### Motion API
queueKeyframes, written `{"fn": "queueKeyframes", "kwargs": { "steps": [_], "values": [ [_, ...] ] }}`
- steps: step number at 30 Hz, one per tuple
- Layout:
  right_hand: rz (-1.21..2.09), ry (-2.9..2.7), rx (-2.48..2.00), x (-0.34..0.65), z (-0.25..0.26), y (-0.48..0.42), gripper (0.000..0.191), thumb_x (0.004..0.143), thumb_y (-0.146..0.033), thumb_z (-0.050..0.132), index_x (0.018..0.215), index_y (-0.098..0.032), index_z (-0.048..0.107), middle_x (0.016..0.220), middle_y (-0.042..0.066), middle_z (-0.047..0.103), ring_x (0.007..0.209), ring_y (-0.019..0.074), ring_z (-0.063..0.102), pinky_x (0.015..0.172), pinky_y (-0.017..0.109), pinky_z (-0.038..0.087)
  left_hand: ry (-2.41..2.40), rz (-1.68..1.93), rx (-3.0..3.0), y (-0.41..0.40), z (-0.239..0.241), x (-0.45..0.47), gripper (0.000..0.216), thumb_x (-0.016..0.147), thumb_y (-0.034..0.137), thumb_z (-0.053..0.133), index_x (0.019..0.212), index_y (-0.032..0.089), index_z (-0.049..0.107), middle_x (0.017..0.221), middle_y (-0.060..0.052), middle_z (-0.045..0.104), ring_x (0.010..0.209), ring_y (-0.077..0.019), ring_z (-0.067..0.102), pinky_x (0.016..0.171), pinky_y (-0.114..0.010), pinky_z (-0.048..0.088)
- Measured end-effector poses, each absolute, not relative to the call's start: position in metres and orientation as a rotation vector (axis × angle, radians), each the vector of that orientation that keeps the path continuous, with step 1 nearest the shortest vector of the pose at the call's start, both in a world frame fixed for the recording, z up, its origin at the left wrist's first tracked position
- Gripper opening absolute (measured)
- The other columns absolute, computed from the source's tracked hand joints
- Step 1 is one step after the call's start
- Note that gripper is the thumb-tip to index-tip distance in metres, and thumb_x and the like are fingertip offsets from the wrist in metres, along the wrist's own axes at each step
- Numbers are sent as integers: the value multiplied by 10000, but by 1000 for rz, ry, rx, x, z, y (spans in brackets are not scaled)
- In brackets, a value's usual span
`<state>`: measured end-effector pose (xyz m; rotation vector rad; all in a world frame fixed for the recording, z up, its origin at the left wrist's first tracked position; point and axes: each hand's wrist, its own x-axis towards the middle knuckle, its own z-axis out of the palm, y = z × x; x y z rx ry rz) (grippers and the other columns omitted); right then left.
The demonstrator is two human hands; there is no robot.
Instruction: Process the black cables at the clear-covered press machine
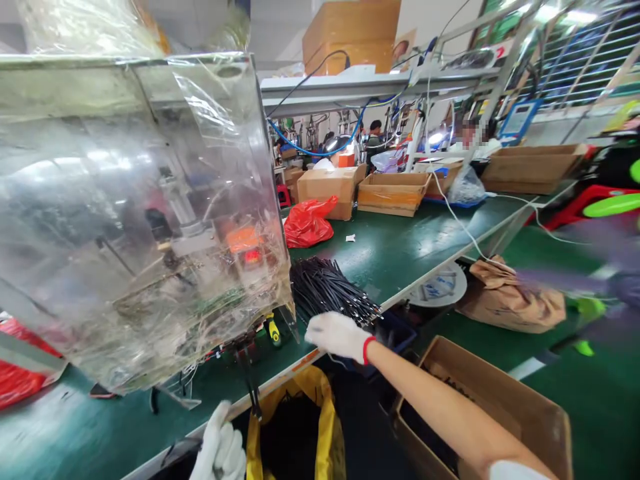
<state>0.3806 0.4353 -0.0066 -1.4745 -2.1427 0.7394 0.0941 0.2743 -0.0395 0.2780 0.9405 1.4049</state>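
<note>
My right hand (pixel 336 335), in a white knit glove with a red cuff, is at the bench edge just in front of a pile of black cables (pixel 333 290) with bare tips. Its fingers are bent together; what they hold, if anything, is hidden. Lower down, my left hand (pixel 223 447), also gloved, is near the rim of a yellow bag (pixel 327 427). Its fingers are curled in, and I cannot make out anything in them. Between the hands, a dark metal bracket (pixel 247 380) juts from beneath a machine with a clear plastic cover (pixel 150 233).
A yellow-and-black tool handle (pixel 273 330) lies under the machine. A red plastic bag (pixel 310 223) and cardboard boxes (pixel 393 193) sit farther back on the green bench (pixel 375 233). At lower right are an open carton (pixel 530 413), a brown sack (pixel 515 300) and a blurred fan (pixel 610 287).
</note>
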Motion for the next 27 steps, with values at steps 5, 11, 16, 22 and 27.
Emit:
{"fn": "queueKeyframes", "kwargs": {
  "steps": [5, 11, 16, 22, 27],
  "values": [
    [280, -1757, -1595, 411, 32, 523, 178, 785, -285, 625, 691, -164, 534, 722, 15, 500, 784, 165, 472, 784, 322, 331, 1138, 1239, 586, 315, -37, 114, 590, 771, 446, 667, 1289, 262, 451, 485, 120, 274, 373, -36, 244, 322, -100, 151],
    [252, -1644, -1567, 401, 13, 560, 377, 628, -75, 677, 577, -195, 323, 745, 13, 480, 913, 164, 424, 878, 330, 313, 1454, 1036, 777, 313, -39, 120, 465, 747, 574, 615, 976, 171, 570, 387, 119, 311, 332, -35, 216, 302, -125, 133],
    [320, -1608, -1583, 405, 33, 558, 237, 692, -143, 647, 584, -169, 438, 775, 71, 562, 917, 197, 511, 878, 350, 351, 1491, 907, 902, 294, -21, 129, 381, 755, 518, 613, 819, 143, 622, 521, 43, 493, 380, -44, 389, 314, -128, 227],
    [1057, -1294, -1057, 420, 84, 533, 247, 838, -312, 542, 1046, -178, 550, 768, 28, 633, 647, 137, 620, 686, 308, 509, 1327, 1057, 863, 275, -12, 142, 424, 819, 495, 538, 1048, 145, 603, 807, -51, 668, 347, -12, 337, 291, -142, 213],
    [1377, -1086, -679, 392, 102, 439, 322, 818, -348, 632, 1100, -200, 582, 756, 8, 637, 661, 130, 629, 701, 316, 541, 1394, 1183, 782, 262, -7, 150, 439, 829, 575, 485, 911, 156, 586, 657, 8, 582, 369, -38, 379, 296, -140, 262]
  ]
}}
